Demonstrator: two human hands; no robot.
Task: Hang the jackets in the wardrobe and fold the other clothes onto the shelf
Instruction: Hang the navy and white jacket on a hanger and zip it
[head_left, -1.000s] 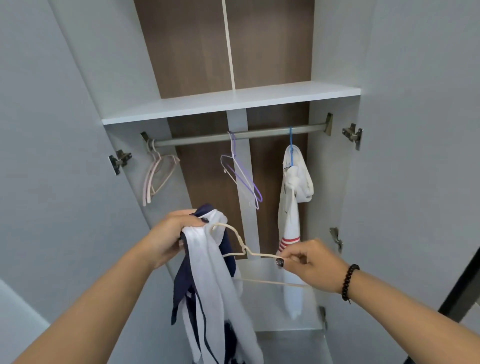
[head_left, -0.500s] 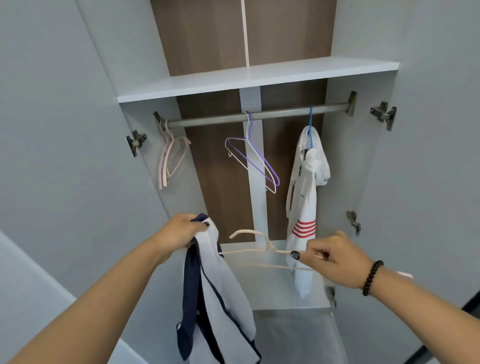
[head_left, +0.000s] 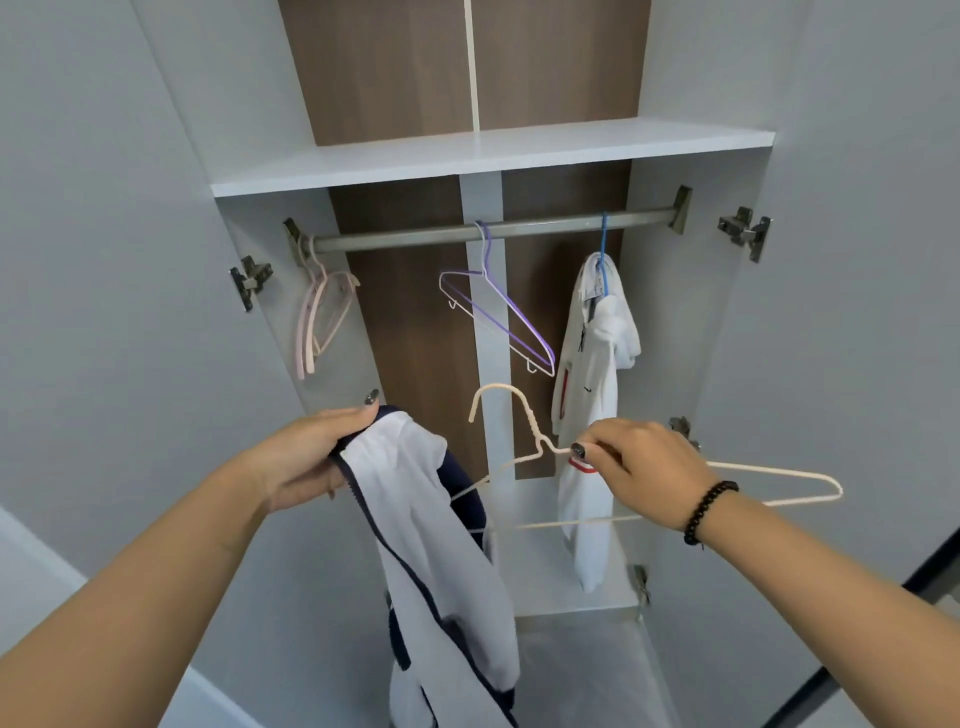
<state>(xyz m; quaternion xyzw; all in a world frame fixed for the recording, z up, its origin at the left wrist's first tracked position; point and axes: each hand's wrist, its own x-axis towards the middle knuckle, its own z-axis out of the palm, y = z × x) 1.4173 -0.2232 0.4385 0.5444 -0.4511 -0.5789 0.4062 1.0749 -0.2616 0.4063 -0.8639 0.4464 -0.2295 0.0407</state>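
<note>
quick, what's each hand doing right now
Left hand: grips the navy-and-white jacket at its top edge.
Right hand: pinches the cream hanger just below its hook.

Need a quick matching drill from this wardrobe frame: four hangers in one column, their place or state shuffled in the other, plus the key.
Column 1
1. cream hanger
2. blue hanger
3. purple hanger
4. pink hangers

Column 2
A. bare, at the left end of the rail
B. carries the white jacket on the rail
C. off the rail, pinched by the right hand
D. bare, mid-rail

Pairs: 1-C, 2-B, 3-D, 4-A

The left hand grips the navy-and-white jacket, not a hanger.
</note>
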